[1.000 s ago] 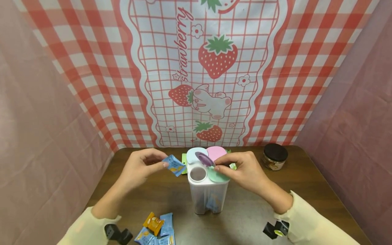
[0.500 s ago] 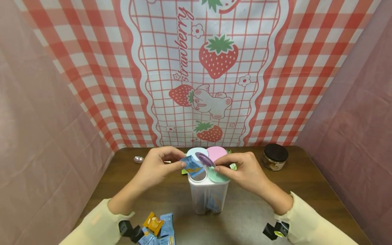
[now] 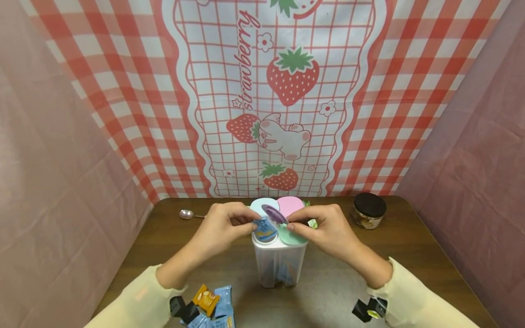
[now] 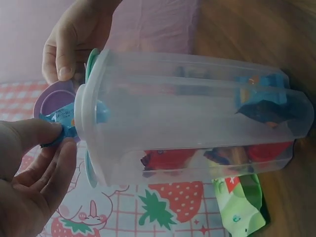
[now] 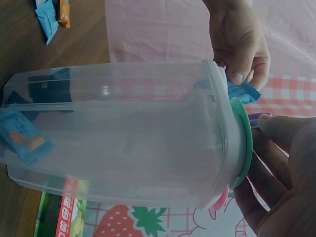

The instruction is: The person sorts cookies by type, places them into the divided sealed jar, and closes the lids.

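Note:
A clear plastic storage canister (image 3: 266, 266) stands on the table, its top divided under several pastel lids. My left hand (image 3: 227, 225) pinches a blue snack packet (image 3: 265, 229) at the round front-left opening; in the left wrist view the packet's (image 4: 64, 118) far end is inside the opening. With thumb and fingers, my right hand (image 3: 328, 226) holds the raised purple lid (image 3: 274, 213) tilted up beside that opening. The green lid (image 3: 293, 236) lies flat under my right fingers. More blue packets (image 5: 24, 138) and red-wrapped items (image 4: 170, 159) show inside the canister's compartments.
Blue packets (image 3: 223, 300) and an orange packet (image 3: 206, 299) lie at the table's front left. A black-lidded jar (image 3: 368, 210) stands back right. Behind my left hand lies a spoon (image 3: 186, 214). A green package (image 4: 239, 205) sits behind the canister.
My left hand has moved right with the blue packet, from beside the canister to its opening, and the packet has gone partly in. The spoon has come into view. My right hand stays put.

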A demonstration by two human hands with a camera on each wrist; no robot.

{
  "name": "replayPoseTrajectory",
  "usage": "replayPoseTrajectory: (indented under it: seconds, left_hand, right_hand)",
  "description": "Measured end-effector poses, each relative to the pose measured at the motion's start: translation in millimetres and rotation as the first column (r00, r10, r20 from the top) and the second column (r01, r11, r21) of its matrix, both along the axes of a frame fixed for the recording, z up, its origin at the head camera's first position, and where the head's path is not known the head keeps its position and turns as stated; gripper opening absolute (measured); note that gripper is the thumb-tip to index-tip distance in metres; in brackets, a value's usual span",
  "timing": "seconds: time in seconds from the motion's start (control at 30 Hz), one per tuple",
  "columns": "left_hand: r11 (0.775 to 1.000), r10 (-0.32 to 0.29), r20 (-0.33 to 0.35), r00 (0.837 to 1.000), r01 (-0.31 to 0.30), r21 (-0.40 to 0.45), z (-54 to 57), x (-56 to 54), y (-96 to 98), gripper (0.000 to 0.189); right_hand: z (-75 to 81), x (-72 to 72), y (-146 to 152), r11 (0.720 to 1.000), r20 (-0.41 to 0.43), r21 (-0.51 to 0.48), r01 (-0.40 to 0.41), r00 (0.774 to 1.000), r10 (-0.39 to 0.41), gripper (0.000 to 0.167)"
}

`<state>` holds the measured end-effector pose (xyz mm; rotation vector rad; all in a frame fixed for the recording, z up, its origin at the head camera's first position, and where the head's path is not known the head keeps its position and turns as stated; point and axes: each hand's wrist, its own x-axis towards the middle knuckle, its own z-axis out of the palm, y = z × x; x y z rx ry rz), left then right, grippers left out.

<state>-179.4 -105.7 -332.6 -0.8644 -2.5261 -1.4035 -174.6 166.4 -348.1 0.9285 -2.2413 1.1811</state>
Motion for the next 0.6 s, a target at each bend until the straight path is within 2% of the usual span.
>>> replayPoseTrajectory:
  seconds: [0.17,0.33,0.6]
  left_hand:
    - [0.996,-0.038,-0.040,0.998,0.034,-0.085,-3.7,-1.3,4.6,0.019]
    - [0.988,-0.051,-0.090,0.995,0.037,-0.147,-5.4,-1.8,8.9,0.023]
    - [0.982,-0.068,-0.078,0.995,0.053,-0.183,-3.8,0.2,10.8,0.014]
  right_hand:
    - [-0.4,0.3,-0.2,1.000,0.002,0.001,-0.002,1.000,0.002,0.012]
    - [-0.6,0.3,-0.5,1.000,0.002,0.005,0.004,1.000,-0.004,0.011]
    - [-1.7,0.8,0.2,1.000,-0.007,0.001,0.003,1.000,-0.003,0.012]
